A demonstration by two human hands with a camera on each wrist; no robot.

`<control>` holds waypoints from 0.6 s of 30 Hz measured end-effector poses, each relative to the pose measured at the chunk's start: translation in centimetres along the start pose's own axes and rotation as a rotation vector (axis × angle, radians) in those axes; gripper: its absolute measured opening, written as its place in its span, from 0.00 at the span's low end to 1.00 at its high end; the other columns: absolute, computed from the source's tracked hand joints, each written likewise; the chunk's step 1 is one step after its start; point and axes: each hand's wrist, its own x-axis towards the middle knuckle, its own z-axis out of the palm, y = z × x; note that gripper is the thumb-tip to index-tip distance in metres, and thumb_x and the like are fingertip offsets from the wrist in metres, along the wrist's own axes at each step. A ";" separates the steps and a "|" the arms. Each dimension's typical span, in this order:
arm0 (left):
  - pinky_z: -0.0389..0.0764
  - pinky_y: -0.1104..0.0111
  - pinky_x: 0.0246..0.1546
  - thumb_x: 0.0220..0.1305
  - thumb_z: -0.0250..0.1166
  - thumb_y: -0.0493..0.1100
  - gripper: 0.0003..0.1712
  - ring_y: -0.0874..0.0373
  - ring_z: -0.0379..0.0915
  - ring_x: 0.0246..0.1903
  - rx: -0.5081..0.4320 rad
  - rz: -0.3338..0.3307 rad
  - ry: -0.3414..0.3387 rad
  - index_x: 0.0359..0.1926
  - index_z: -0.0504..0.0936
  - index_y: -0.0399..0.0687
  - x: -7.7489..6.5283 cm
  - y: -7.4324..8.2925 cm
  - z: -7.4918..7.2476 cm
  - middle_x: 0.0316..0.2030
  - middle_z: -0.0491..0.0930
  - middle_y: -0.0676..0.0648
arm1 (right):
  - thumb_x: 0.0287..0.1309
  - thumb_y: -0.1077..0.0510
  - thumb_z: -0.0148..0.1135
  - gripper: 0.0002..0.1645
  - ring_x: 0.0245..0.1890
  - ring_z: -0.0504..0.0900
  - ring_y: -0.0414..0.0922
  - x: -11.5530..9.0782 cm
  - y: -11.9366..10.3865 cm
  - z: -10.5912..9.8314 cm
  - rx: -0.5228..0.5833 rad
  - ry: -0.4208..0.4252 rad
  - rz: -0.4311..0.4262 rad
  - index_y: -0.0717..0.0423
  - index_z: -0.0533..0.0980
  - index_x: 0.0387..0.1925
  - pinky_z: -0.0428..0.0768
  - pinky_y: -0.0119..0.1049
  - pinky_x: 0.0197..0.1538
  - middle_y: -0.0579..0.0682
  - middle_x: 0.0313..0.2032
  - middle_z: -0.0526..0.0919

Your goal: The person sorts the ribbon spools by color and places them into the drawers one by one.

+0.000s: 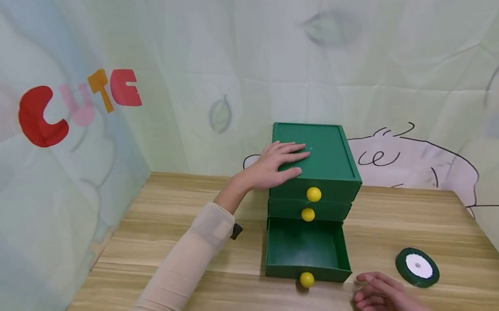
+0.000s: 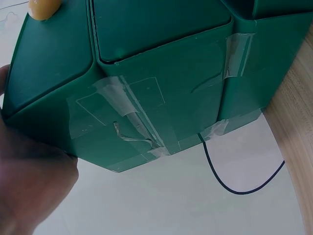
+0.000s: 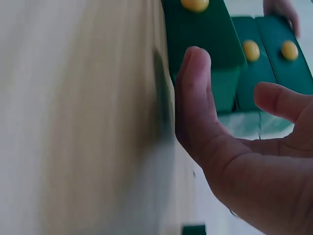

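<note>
A green chest of three stacked drawers (image 1: pixel 323 155) with yellow round knobs stands on the wooden table. Its bottom drawer (image 1: pixel 306 249) is pulled out, and its bare floor shows; the upper two are closed. My left hand (image 1: pixel 274 165) rests on the left part of the chest's top, fingers spread. Close to the front right corner of the pulled-out drawer, my right hand (image 1: pixel 383 297) hovers with loosely bent fingers and nothing in them. In the right wrist view, thumb and fingers stand apart before the drawer front (image 3: pixel 205 39). Clear tape (image 2: pixel 129 110) joins the chest's side seams.
A roll of dark green ribbon (image 1: pixel 417 267) with a white centre lies on the table (image 1: pixel 191 295), right of the chest. Printed cloth (image 1: pixel 227 40) with a "CUTE" lettering hangs behind and at the left. A dark strap piece (image 1: pixel 236 230) sticks out below my left wrist.
</note>
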 end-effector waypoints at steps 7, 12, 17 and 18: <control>0.34 0.51 0.84 0.81 0.57 0.50 0.32 0.45 0.45 0.84 0.008 -0.003 -0.001 0.80 0.68 0.46 0.1 0.1 0.1 0.82 0.59 0.43 | 0.78 0.54 0.60 0.26 0.39 0.84 0.32 -1.3 -0.3 -1.5 -0.487 0.581 -0.322 0.72 0.73 0.63 0.85 0.29 0.42 0.53 0.44 0.88; 0.34 0.51 0.84 0.81 0.56 0.49 0.32 0.44 0.45 0.83 0.004 -0.004 -0.005 0.80 0.68 0.46 0.1 0.2 0.1 0.82 0.59 0.43 | 0.58 0.65 0.76 0.16 0.42 0.84 0.44 -1.6 0.1 -3.0 -0.919 0.950 -0.582 0.67 0.83 0.46 0.79 0.33 0.42 0.63 0.41 0.87; 0.34 0.51 0.84 0.81 0.57 0.50 0.32 0.44 0.45 0.83 0.006 -0.006 -0.001 0.80 0.68 0.47 0.2 0.1 0.2 0.82 0.59 0.43 | 0.59 0.58 0.78 0.30 0.57 0.72 0.77 -1.6 -0.6 -4.5 -1.004 0.966 -0.395 0.72 0.78 0.56 0.70 0.69 0.53 0.79 0.58 0.76; 0.34 0.51 0.84 0.81 0.57 0.50 0.32 0.44 0.46 0.83 0.008 -0.005 0.001 0.80 0.68 0.47 0.2 0.1 0.2 0.82 0.59 0.43 | 0.61 0.55 0.77 0.33 0.60 0.68 0.79 -1.7 -0.8 -4.7 -1.013 0.941 -0.330 0.72 0.76 0.60 0.68 0.74 0.56 0.80 0.61 0.72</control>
